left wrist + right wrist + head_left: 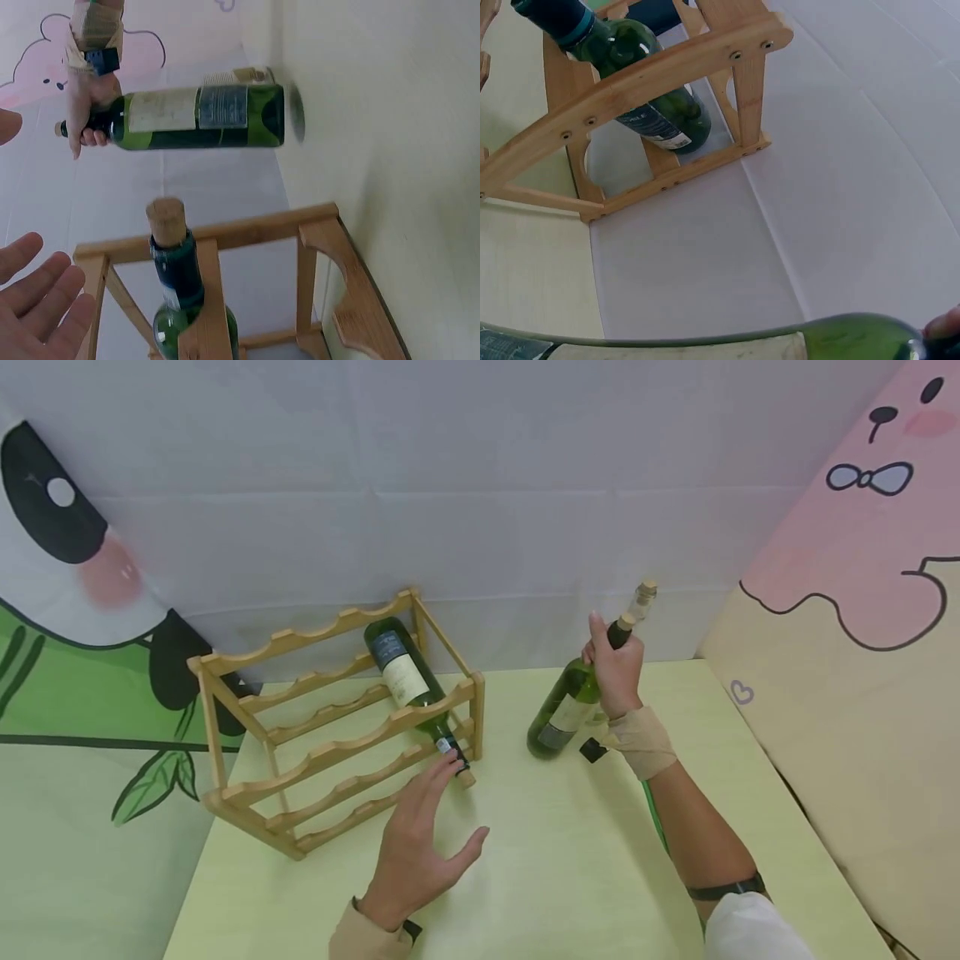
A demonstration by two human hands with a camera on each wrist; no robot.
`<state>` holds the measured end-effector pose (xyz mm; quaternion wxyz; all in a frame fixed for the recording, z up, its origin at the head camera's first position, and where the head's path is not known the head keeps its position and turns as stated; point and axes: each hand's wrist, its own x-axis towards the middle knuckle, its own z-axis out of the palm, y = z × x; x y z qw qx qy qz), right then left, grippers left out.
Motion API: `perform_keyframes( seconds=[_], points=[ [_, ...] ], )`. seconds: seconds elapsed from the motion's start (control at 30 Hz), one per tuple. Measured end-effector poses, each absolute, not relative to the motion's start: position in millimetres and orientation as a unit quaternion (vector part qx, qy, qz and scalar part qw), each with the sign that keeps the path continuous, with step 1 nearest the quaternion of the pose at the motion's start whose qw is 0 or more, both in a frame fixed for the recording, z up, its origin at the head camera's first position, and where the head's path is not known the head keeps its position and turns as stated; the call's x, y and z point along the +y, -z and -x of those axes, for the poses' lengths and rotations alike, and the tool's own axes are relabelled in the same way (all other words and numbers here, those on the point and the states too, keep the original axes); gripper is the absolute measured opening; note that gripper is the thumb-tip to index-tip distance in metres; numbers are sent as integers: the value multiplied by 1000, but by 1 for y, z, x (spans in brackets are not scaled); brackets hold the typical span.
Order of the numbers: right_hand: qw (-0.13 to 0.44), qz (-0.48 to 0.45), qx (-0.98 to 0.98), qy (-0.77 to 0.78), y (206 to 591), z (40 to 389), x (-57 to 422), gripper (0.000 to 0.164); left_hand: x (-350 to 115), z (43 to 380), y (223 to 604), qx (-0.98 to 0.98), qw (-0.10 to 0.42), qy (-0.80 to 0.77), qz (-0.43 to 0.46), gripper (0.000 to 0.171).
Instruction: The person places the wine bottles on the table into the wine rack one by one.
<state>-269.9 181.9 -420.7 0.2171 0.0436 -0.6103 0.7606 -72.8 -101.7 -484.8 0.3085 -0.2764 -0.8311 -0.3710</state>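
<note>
My right hand [618, 672] grips the neck of a corked green wine bottle [566, 710]. It is tilted, with its base close over the table, and its pale and dark label shows in the left wrist view. Another wine bottle [401, 668] lies in the top row of a wooden wine rack [330, 768], its corked neck pointing toward me. My left hand [420, 852] is near that neck with fingers extended and thumb spread, holding nothing; its fingertips overlap the neck in the head view.
Behind the held bottle, the clear neck of a further corked bottle [643, 597] shows; most of its body is hidden. The pale table [525, 885] meets a light cloth backdrop [480, 527] at the back. Printed cartoon walls [847, 577] stand at the sides.
</note>
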Motion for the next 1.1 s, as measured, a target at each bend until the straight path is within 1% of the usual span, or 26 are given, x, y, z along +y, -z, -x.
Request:
perform_keyframes(
  seconds=[0.17, 0.4, 0.57, 0.7, 0.87, 1.1],
  points=[
    [219, -50, -593, -773, 422, 258, 181, 47, -85, 68, 488, -836, 282, 371, 290, 84],
    [221, -50, -580, -783, 423, 245, 182, 43, -69, 66, 489, -834, 261, 377, 307, 84],
    [219, -37, -567, -793, 424, 237, 186, 43, -57, 70, 493, -847, 225, 366, 313, 84],
    [210, -26, -566, -797, 426, 230, 192, 45, -44, 79, 501, -848, 207, 365, 323, 85],
    [201, -22, -569, -797, 426, 222, 196, 44, -32, 86, 512, -849, 196, 365, 328, 86],
    [190, -10, -563, -804, 425, 213, 200, 45, -22, 94, 526, -852, 203, 355, 325, 86]
  ],
)
